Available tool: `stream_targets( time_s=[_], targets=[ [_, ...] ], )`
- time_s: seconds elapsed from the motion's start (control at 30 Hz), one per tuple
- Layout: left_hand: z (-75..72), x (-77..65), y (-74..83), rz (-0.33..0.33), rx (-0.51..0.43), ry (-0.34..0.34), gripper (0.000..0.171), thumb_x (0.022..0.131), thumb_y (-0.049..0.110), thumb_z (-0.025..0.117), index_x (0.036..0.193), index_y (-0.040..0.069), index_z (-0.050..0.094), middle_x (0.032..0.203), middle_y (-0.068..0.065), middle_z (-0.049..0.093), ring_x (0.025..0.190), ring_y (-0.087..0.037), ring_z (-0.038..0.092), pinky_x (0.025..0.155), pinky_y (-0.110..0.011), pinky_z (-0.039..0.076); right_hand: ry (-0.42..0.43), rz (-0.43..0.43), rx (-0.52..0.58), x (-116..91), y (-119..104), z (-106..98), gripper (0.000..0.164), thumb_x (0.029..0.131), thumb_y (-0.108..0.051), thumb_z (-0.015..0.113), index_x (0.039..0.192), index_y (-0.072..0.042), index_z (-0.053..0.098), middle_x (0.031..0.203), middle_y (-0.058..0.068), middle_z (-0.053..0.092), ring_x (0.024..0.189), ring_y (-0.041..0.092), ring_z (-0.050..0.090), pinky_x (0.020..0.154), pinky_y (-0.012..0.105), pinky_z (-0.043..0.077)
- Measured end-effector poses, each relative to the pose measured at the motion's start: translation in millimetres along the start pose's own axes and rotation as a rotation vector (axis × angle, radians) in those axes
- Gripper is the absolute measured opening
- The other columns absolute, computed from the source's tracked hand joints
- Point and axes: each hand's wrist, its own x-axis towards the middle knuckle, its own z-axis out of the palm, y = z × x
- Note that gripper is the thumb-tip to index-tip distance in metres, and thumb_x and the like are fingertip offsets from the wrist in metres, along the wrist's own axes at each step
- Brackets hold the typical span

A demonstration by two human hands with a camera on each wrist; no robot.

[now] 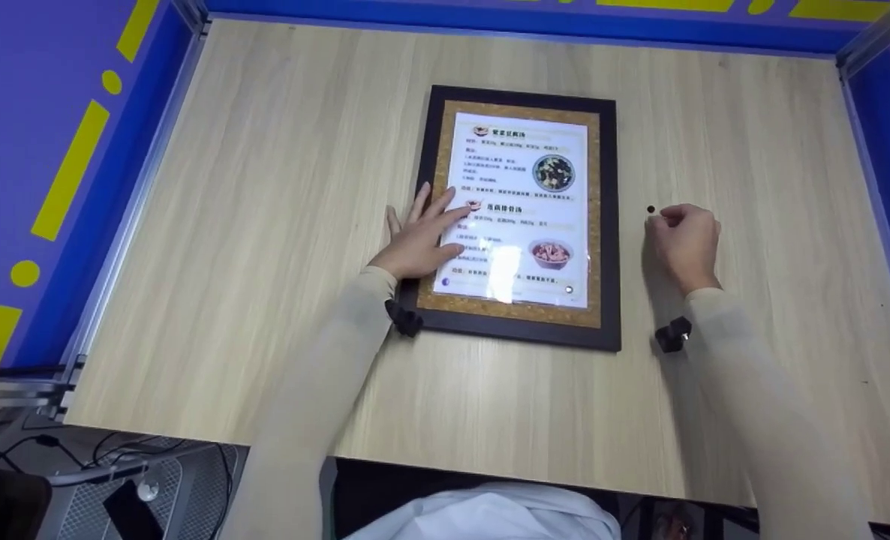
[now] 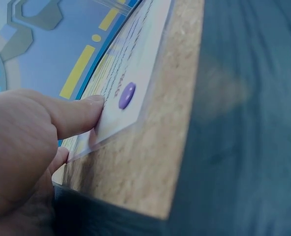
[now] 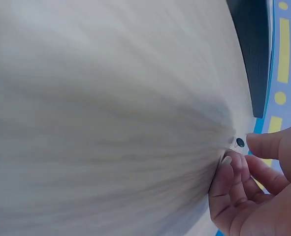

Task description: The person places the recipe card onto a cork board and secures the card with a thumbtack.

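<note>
A framed cork board [image 1: 595,225] with a black rim lies on the table, and a printed recipe sheet [image 1: 509,176] lies on its cork. My left hand [image 1: 421,240] rests spread over the board's left side, its fingers on the sheet; the left wrist view shows the thumb on it near a purple thumbtack [image 2: 127,96]. Just right of the board, my right hand [image 1: 689,244] is at the tabletop with bent fingers, beside a small black-headed thumbtack [image 1: 650,209]. In the right wrist view this tack [image 3: 240,142] shows by the thumb tip, which appears slightly apart from it.
A small round shiny spot, perhaps another tack [image 1: 569,289], marks the sheet's lower right corner. Blue walls with yellow marks [image 1: 70,172] border the wooden table [image 1: 280,187] at the back and sides. Cables [image 1: 47,442] hang below its front left edge.
</note>
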Motion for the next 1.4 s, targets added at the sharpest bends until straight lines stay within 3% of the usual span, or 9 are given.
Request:
stream_targets(
  time_s=[0.3, 0.47, 0.6, 0.93, 1.13, 1.27, 1.4],
  targets=[
    [0.7, -1.4, -1.5, -0.002, -0.002, 0.012, 0.062, 0.100, 0.037, 0.057, 0.156, 0.040, 0.030, 0.166, 0.009, 0.003, 0.147, -0.019, -0.022, 0.104, -0.066, -0.025, 0.060, -0.073, -0.072, 15.3, -4.5, 9.9, 0.029, 0.098, -0.012, 0.055, 0.115, 0.009, 0.067, 0.108, 0.025, 0.063, 0.100, 0.036, 0.059, 0.088, 0.048, 0.046],
    [3.1, -0.8, -1.3, 0.006, -0.018, 0.012, 0.060, 0.101, 0.038, 0.056, 0.156, 0.037, 0.031, 0.166, 0.009, 0.003, 0.147, -0.017, -0.022, 0.104, -0.065, -0.026, 0.054, -0.137, -0.114, 18.5, -3.1, 9.2, 0.028, 0.096, -0.004, 0.049, 0.109, 0.012, 0.068, 0.110, 0.029, 0.064, 0.102, 0.041, 0.062, 0.087, 0.051, 0.049],
    [4.2, -1.6, -1.5, -0.003, -0.022, 0.015, 0.060, 0.101, 0.038, 0.056, 0.156, 0.035, 0.032, 0.166, 0.010, 0.004, 0.147, -0.017, -0.021, 0.104, -0.064, -0.026, 0.029, -0.132, -0.124, 19.7, -3.7, 7.3, 0.028, 0.095, -0.002, 0.048, 0.106, 0.012, 0.068, 0.107, 0.029, 0.066, 0.099, 0.040, 0.063, 0.085, 0.051, 0.050],
    [2.3, -0.4, -0.1, -0.004, -0.012, 0.020, 0.060, 0.101, 0.040, 0.055, 0.156, 0.033, 0.033, 0.166, 0.010, 0.004, 0.148, -0.018, -0.020, 0.105, -0.065, -0.025, 0.008, -0.092, -0.084, 22.4, -6.5, 5.3, 0.028, 0.094, -0.004, 0.048, 0.108, 0.010, 0.067, 0.102, 0.024, 0.064, 0.091, 0.032, 0.059, 0.076, 0.041, 0.046],
    [3.0, -1.2, -0.9, -0.008, -0.010, 0.024, 0.060, 0.101, 0.039, 0.056, 0.156, 0.034, 0.033, 0.166, 0.009, 0.004, 0.148, -0.018, -0.019, 0.105, -0.064, -0.025, 0.013, -0.193, 0.017, 23.6, -16.0, 10.3, 0.028, 0.100, -0.005, 0.049, 0.118, 0.008, 0.067, 0.112, 0.024, 0.064, 0.102, 0.032, 0.061, 0.084, 0.040, 0.048],
    [3.4, 0.0, -0.6, -0.001, -0.011, 0.034, 0.060, 0.100, 0.038, 0.056, 0.155, 0.035, 0.033, 0.166, 0.009, 0.005, 0.148, -0.019, -0.019, 0.105, -0.064, -0.025, 0.039, -0.264, 0.055, 27.6, -29.4, 16.3, 0.026, 0.102, -0.006, 0.051, 0.119, 0.005, 0.069, 0.113, 0.021, 0.066, 0.099, 0.027, 0.062, 0.079, 0.027, 0.049],
    [3.1, 0.5, 0.7, 0.000, -0.012, 0.040, 0.060, 0.100, 0.038, 0.057, 0.155, 0.036, 0.033, 0.166, 0.009, 0.006, 0.148, -0.019, -0.019, 0.105, -0.065, -0.025, 0.021, -0.266, 0.135, 33.3, -43.5, 23.0, 0.026, 0.102, -0.009, 0.055, 0.116, 0.006, 0.069, 0.107, 0.020, 0.069, 0.088, 0.020, 0.063, 0.068, 0.014, 0.046]
  ],
)
